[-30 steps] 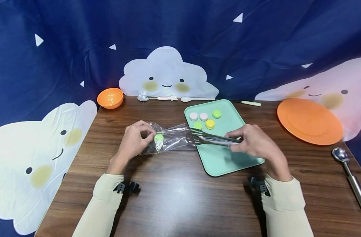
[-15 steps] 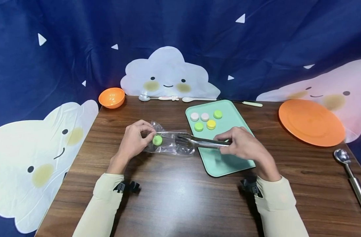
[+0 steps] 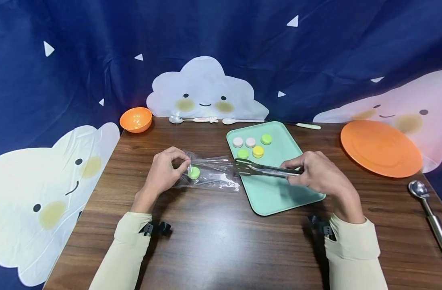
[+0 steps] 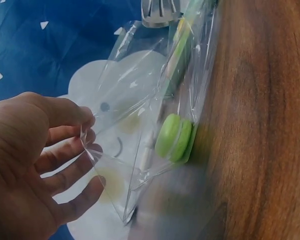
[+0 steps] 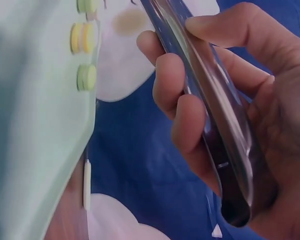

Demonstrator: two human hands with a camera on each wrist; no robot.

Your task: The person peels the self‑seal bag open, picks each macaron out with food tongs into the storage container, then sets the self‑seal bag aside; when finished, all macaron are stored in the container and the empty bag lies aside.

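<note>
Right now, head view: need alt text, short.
A left hand pinches a clear bag holding a green macaron, while the right hand grips metal tongs over a mint tray with five more macarons.

Bag: clear, glossy, crinkled plastic film. Tongs: polished, reflective metal. Tray: matt mint plastic, at 3 o'clock of the bag on the table of dark, smooth wood grain.

No readable text, label, brand or number shows on anything.
</note>
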